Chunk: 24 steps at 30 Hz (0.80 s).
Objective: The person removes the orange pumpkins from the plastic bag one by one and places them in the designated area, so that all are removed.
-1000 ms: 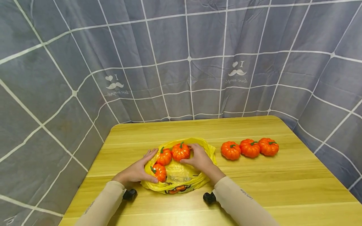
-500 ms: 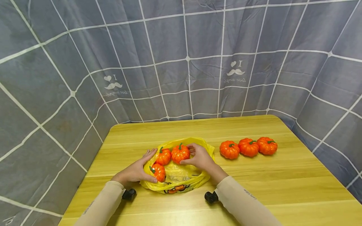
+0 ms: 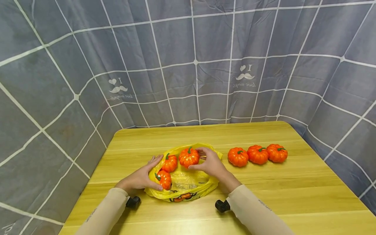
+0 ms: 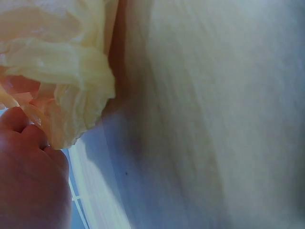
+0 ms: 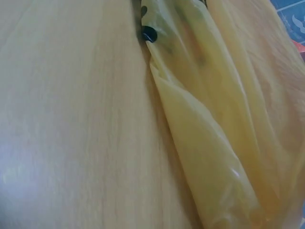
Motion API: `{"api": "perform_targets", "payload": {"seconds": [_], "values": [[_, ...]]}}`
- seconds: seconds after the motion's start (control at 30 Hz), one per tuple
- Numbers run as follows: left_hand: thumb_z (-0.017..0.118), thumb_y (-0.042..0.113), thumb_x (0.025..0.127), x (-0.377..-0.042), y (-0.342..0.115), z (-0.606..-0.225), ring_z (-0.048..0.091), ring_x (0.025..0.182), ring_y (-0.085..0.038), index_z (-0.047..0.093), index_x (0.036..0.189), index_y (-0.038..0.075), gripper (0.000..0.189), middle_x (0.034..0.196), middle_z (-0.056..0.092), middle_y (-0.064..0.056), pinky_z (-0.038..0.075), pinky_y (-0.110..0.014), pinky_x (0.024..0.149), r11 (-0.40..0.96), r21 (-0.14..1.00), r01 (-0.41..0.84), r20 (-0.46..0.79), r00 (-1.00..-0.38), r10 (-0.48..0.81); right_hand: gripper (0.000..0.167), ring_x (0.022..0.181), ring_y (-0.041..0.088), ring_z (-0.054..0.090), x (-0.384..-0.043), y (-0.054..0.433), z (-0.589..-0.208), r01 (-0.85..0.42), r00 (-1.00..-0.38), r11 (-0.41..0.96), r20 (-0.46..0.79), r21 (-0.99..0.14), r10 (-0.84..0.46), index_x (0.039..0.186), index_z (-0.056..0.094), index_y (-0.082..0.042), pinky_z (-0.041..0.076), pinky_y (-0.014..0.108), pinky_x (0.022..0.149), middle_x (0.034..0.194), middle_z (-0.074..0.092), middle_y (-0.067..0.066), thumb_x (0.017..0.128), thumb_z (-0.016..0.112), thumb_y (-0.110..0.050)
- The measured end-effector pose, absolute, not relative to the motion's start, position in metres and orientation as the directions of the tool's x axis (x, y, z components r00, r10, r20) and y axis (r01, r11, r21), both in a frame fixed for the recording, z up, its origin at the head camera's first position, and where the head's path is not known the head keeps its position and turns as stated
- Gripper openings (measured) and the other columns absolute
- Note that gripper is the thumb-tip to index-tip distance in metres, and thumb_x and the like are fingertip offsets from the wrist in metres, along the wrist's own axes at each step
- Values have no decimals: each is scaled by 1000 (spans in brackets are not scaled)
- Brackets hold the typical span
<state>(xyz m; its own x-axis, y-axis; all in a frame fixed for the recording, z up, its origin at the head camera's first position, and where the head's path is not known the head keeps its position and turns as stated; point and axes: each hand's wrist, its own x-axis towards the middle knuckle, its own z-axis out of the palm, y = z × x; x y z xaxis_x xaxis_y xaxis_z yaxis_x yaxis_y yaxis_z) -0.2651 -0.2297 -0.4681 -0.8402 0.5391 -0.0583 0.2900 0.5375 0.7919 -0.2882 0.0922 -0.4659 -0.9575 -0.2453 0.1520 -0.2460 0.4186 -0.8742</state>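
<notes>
Sleeves in beige (image 3: pixel 101 213) come nearest, then the left hand (image 3: pixel 143 178), thumb and fingers apart against the left side of a crumpled yellow plastic bag (image 3: pixel 188 179). Within its opening, the right hand (image 3: pixel 213 165) clamps a ribbed, green-stemmed orange pumpkin (image 3: pixel 189 158) by its right side. Grey checked curtain (image 3: pixel 212 42) hangs beyond.

Label print (image 3: pixel 183 186) inside the yellow bag (image 3: pixel 202 188) is too small to read; the head view's lower edge cuts both sleeves (image 3: pixel 101 211).

Grey curtain (image 3: pixel 214 42) facing you: mirrored "I", heart (image 3: pixel 242 68), moustache (image 3: pixel 245 76), "love simple", twice. Print on your sleeves (image 3: pixel 255 210), yellow bag (image 3: pixel 188 179): illegible.
</notes>
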Motion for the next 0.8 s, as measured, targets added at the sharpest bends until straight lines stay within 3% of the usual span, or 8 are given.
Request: {"api": "perform_targets", "payload": {"seconds": [0.8], "values": [[93,40,69,-265,-233,-468,-7,152,-33,13,164,24,125,168,3,-7,2,-70,112,548,785,288,-68,-840,539,74,118,35,62,-271,159,-454,-247,-966,391,195,-887,-167,130,61,-3,50,48,98,128,63,13,69,96,-25]]}}
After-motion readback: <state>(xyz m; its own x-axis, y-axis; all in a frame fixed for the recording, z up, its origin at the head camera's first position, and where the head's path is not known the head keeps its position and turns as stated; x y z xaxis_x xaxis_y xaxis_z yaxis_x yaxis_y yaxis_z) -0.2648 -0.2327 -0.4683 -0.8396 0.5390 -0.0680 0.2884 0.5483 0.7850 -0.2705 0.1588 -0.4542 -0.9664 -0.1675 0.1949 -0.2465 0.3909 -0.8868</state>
